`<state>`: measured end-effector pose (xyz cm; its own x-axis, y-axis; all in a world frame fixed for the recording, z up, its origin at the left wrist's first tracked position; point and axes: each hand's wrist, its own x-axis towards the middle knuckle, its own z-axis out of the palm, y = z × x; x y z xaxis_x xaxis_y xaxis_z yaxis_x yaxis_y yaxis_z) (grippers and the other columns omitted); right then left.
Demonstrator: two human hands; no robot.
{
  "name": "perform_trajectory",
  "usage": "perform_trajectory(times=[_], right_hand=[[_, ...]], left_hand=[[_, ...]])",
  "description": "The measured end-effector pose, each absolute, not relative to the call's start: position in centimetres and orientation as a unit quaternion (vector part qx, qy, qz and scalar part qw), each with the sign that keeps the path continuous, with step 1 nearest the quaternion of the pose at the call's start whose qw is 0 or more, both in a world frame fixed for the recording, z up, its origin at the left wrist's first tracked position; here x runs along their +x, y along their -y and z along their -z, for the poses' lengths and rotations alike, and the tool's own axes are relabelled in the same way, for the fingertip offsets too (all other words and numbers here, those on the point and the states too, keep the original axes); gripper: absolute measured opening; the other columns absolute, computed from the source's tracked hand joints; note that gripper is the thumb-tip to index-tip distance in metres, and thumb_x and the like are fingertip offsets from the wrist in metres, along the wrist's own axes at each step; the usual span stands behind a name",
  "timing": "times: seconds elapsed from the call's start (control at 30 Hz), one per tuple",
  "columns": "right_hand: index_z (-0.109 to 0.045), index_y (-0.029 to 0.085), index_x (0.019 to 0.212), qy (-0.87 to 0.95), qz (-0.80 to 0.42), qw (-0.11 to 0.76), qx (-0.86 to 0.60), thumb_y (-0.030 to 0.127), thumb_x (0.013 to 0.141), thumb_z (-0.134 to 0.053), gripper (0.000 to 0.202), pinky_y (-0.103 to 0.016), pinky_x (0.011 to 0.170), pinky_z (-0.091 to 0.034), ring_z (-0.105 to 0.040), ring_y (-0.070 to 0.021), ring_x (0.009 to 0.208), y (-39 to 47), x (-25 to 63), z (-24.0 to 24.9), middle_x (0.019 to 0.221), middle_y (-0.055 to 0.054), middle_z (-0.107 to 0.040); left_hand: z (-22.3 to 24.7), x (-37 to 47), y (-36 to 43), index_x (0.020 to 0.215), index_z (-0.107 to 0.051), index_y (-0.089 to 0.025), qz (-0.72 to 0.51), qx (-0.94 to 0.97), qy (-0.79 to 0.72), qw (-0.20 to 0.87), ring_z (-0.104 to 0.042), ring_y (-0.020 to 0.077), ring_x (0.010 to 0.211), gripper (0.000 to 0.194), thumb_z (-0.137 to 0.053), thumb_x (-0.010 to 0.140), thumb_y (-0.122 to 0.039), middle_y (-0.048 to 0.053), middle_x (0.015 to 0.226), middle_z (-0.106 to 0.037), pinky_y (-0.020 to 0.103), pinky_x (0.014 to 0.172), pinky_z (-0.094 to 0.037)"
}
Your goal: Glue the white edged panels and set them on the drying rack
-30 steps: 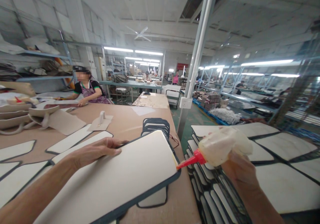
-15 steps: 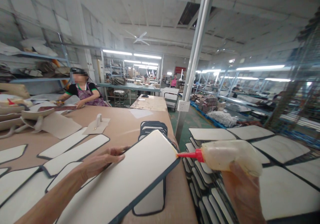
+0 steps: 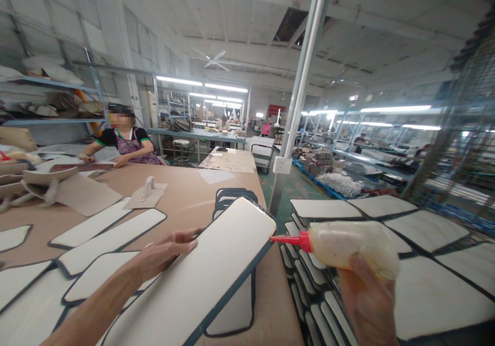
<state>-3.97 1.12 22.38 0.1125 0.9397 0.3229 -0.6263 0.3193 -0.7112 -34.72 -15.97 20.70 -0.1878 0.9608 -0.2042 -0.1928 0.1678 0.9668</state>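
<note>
My left hand (image 3: 172,253) grips the left edge of a long cream panel (image 3: 209,268) with rounded corners and a dark border, tilted up above the table. The thumb lies on its face; the other fingers are partly hidden behind it. In my right hand (image 3: 367,294) is a squeeze bottle (image 3: 351,245), held sideways, with yellowish fluid inside. Its red nozzle (image 3: 290,239) points left, with the tip at the panel's right edge near the far corner. A yellowish line shows along the panel's far end. Beneath the panel lies another bordered piece (image 3: 235,310).
Similar panels (image 3: 112,237) spread over the brown table (image 3: 185,186) on the left. A stack of dark-edged pieces (image 3: 235,196) sits behind my panel. More stacked panels (image 3: 436,289) stand at right. A metal post (image 3: 294,103) rises beyond the table. A co-worker (image 3: 127,139) works at far left.
The nozzle tip has moved slightly along the panel's edge, from the corner down the right side. Both hands remain on the panel and bottle. The view has shifted slightly.
</note>
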Motion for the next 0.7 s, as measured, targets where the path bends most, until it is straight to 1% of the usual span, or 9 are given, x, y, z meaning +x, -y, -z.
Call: perform_trajectory(times=[0.1,0.17,0.27,0.43,0.53,0.7], right_hand=[[-0.068,0.025,0.096,0.371,-0.559,0.714,-0.201,0.018,0.059,-0.078,0.04,-0.025,0.071,-0.054,-0.067,-0.016,0.078,-0.7,-4.2,-22.3,0.081,0.001,-0.072],[-0.068,0.025,0.096,0.365,-0.566,0.712,-0.199,0.018,0.058,-0.08,0.04,-0.023,0.07,-0.054,-0.066,-0.014,0.075,-0.4,-4.3,-22.3,0.08,0.002,-0.072],[-0.068,0.026,0.097,0.363,-0.569,0.71,-0.201,0.018,0.056,-0.081,0.044,-0.021,0.072,-0.054,-0.066,-0.0122,0.073,0.0,-4.5,-22.4,0.08,0.004,-0.072],[-0.069,0.026,0.092,0.36,-0.578,0.705,-0.201,0.019,0.056,-0.082,0.039,-0.019,0.072,-0.053,-0.066,-0.0106,0.07,0.6,-4.8,-22.3,0.078,0.004,-0.071],[-0.069,0.025,0.092,0.358,-0.579,0.702,-0.207,0.019,0.055,-0.082,0.039,-0.019,0.072,-0.053,-0.066,-0.0109,0.069,0.8,-4.8,-22.1,0.077,0.004,-0.071],[-0.069,0.021,0.087,0.353,-0.579,0.703,-0.213,0.022,0.051,-0.083,0.038,-0.025,0.069,-0.054,-0.065,-0.0143,0.067,0.9,-5.0,-21.7,0.073,0.001,-0.07]], left_hand=[[-20.2,-34.7,15.7,0.127,-0.055,-0.016,-0.554,0.332,-0.548,0.531,-0.066,0.0236,0.087,0.062,-0.072,0.07,-0.035,0.01,0.102,-0.071,0.028,0.071,-0.05],[-20.1,-34.6,15.6,0.126,-0.055,-0.015,-0.557,0.319,-0.557,0.527,-0.066,0.0222,0.086,0.063,-0.074,0.069,-0.034,0.01,0.1,-0.072,0.026,0.07,-0.05],[-20.2,-34.2,15.4,0.124,-0.056,-0.015,-0.565,0.309,-0.564,0.517,-0.066,0.0204,0.086,0.062,-0.074,0.068,-0.034,0.009,0.1,-0.072,0.024,0.07,-0.05],[-20.4,-33.7,15.1,0.125,-0.056,-0.015,-0.571,0.311,-0.548,0.527,-0.067,0.0197,0.08,0.062,-0.074,0.069,-0.034,0.009,0.098,-0.072,0.024,0.065,-0.05],[-20.4,-33.5,14.8,0.126,-0.055,-0.016,-0.58,0.305,-0.538,0.53,-0.067,0.0187,0.078,0.061,-0.074,0.07,-0.032,0.009,0.096,-0.073,0.023,0.064,-0.051],[-20.3,-33.1,14.7,0.127,-0.053,-0.017,-0.597,0.286,-0.528,0.532,-0.067,0.0163,0.073,0.061,-0.074,0.071,-0.028,0.007,0.093,-0.073,0.022,0.061,-0.052]])
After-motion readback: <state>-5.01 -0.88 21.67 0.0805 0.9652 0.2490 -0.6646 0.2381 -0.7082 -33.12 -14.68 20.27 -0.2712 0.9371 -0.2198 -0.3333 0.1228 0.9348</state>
